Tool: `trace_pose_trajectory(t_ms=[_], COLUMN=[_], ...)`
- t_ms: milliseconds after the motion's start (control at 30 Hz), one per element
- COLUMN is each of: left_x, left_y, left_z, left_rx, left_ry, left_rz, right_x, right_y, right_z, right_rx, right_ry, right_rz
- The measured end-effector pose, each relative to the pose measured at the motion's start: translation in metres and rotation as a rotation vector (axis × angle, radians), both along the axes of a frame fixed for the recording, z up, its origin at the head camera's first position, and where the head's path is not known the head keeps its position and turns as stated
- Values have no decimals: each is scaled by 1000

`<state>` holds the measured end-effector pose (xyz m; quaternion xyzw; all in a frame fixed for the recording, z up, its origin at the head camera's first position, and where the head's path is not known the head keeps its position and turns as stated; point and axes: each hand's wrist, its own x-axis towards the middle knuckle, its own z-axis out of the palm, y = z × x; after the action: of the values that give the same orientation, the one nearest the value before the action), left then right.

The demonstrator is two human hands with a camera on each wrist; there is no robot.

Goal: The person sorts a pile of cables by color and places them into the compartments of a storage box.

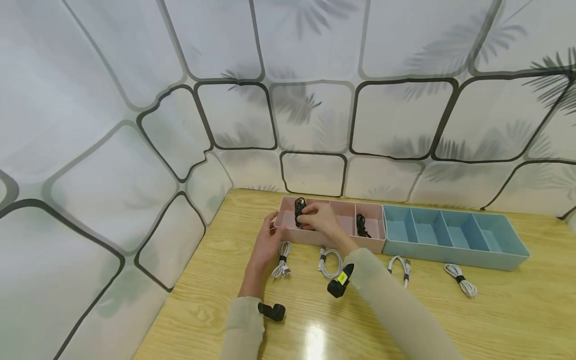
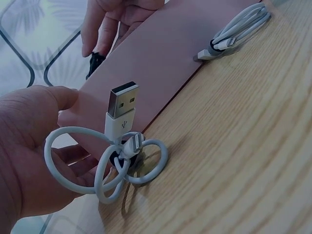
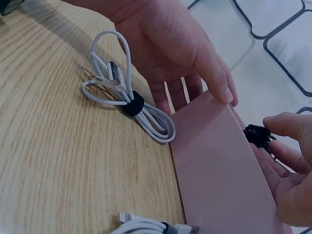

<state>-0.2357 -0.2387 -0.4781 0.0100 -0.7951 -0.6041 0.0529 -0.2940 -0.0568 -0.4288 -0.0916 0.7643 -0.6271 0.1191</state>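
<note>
At the left end of a pink divided box (image 1: 310,237), my left hand (image 1: 265,246) grips the corner, thumb on the rim and fingers along the end wall. My right hand (image 1: 321,219) reaches over the front wall and pinches a bundled black cable (image 1: 299,206) at the leftmost compartment. In the right wrist view, that black cable (image 3: 258,136) is between the thumb and fingers, partly hidden by the box wall. Another black cable (image 1: 361,226) lies in the box's rightmost compartment. A white USB cable (image 1: 282,261) tied with a black strap lies just before my left hand.
To the right, a blue divided box (image 1: 454,253) adjoins the pink one. More white tied cables lie along the front: one cable (image 1: 331,263) near my right forearm, a short cable (image 1: 399,266), and a cable bundle (image 1: 461,281) farther right. A patterned curtain (image 1: 315,172) stands behind the table.
</note>
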Motion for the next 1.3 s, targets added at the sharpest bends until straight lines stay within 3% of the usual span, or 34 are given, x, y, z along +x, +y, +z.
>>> trace_pose_trajectory(t_ms=[800,1300], left_x=[2,2], left_y=[1,3], left_z=[2,1], left_rx=[-20,-36], left_ry=[9,-2], left_rz=[14,17], right_x=[5,18], right_y=[9,71], right_z=[1,4], right_rx=[-32,-94], right_ry=[-6,-43], right_rz=[11,-56])
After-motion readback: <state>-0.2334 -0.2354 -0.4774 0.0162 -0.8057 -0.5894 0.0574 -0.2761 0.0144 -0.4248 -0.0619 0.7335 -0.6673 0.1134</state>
